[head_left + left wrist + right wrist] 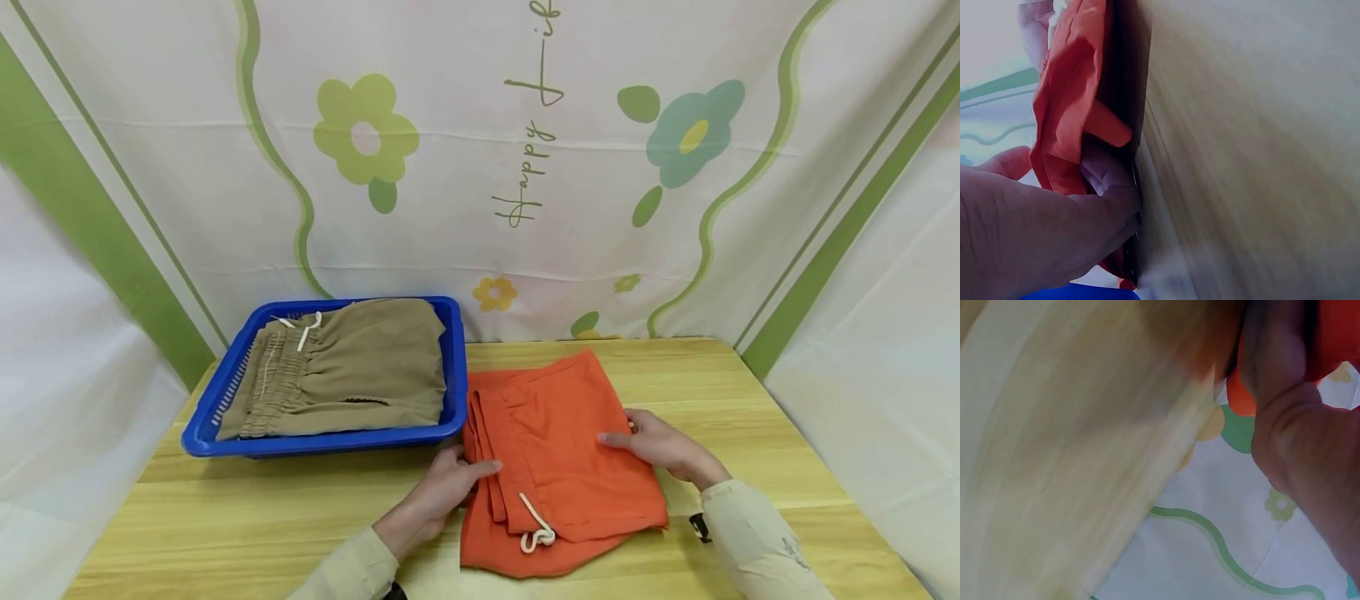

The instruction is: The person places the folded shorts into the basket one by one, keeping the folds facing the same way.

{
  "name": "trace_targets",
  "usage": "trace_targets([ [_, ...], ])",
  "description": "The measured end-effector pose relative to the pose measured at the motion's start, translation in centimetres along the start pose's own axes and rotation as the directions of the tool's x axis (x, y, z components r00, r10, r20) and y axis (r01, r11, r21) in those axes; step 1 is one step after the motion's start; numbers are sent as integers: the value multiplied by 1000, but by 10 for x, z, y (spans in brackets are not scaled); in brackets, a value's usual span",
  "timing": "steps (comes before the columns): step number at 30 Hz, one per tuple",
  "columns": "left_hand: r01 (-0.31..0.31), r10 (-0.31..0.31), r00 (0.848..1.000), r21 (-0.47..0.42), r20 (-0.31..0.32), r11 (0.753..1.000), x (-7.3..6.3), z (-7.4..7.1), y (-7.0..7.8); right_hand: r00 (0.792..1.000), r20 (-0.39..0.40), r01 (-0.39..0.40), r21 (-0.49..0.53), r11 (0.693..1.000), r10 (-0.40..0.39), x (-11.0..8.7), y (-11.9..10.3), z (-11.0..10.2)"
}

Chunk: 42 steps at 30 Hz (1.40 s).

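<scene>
Folded orange shorts (570,450) with a knotted white drawstring (542,536) lie on the wooden table. My left hand (442,487) grips their waistband side, thumb on top and fingers tucked underneath. In the left wrist view, the fingers of the left hand (1054,225) reach under the orange layers close to the tabletop. On the opposite side, my right hand (663,446) pinches the edge, its thumb lying over the cloth. The right wrist view shows the right hand (1310,444) against the orange fabric (1335,337), with its fingertips hidden.
Left of the shorts stands a blue plastic basket (455,367) holding folded khaki bottoms (367,367) with an elastic waist and white drawstring. Its right side sits close to the orange cloth. A printed flower curtain (450,233) hangs behind the wooden table (285,517).
</scene>
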<state>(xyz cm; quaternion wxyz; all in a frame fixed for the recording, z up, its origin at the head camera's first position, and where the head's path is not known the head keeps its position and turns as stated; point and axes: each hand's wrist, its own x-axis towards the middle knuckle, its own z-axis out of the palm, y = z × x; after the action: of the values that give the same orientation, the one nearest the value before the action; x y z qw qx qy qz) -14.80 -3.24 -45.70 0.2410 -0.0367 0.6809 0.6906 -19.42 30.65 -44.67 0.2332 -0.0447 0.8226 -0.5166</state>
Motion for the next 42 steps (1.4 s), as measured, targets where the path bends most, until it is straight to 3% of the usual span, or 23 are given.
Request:
trace_targets([
  [6,19,-19,1000,38,8,999,2,1,2,994,109,24,38,999,-28,-2,4,-4],
  [12,-1,1,1000,25,-11,1000,2,4,2,981,187,32,106,994,-52,-4,7,-5],
  [24,-59,60,998,30,-28,998,8,7,-2,990,141,-14,158,987,-9,-2,6,1],
  [28,-103,103,995,50,3,993,7,7,0,989,144,-3,158,987,-20,-4,6,0],
  [33,-206,204,978,122,31,971,2,11,6,988,145,33,144,989,-54,-8,5,-1],
  [42,-253,250,967,250,43,935,-5,17,13,988,130,74,109,991,-88,-15,-2,-1],
])
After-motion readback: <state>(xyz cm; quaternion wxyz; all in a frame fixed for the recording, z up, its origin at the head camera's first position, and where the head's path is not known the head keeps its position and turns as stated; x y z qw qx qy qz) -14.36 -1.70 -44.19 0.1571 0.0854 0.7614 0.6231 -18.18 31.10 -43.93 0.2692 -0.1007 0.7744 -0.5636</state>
